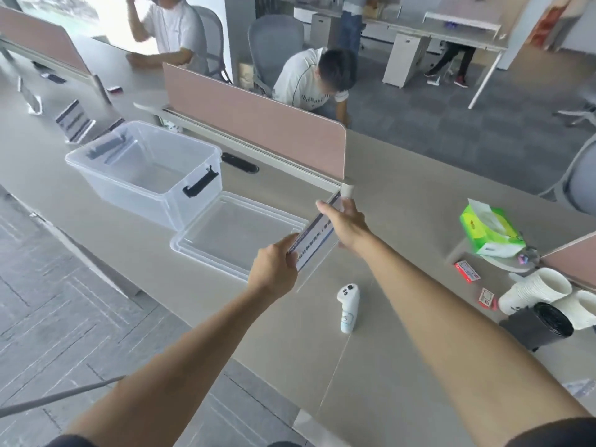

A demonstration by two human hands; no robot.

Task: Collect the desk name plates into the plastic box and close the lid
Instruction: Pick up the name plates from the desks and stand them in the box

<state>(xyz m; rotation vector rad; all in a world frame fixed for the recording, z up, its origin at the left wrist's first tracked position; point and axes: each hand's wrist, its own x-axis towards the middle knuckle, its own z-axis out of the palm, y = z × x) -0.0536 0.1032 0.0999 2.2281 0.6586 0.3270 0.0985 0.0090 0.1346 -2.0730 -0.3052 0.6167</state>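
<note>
Both hands hold one clear acrylic desk name plate (314, 235) with blue-edged printed text, lifted above the grey desk. My left hand (274, 272) grips its near end and my right hand (346, 225) grips its far end. To the left stands the open clear plastic box (96, 166) with black latches; dark items show through its far wall, too blurred to identify. The box's clear lid (225, 233) lies flat on the desk beside it, just left of the plate. Another name plate (72, 119) stands upright on the desk behind the box.
A white controller (347, 306) lies on the desk near my forearms. To the right are a green tissue pack (488, 232), small red-and-white boxes (467, 271), stacked paper cups (537, 290) and a black roll (538, 324). A pink divider (258, 121) runs behind; a person crouches beyond it, others further back.
</note>
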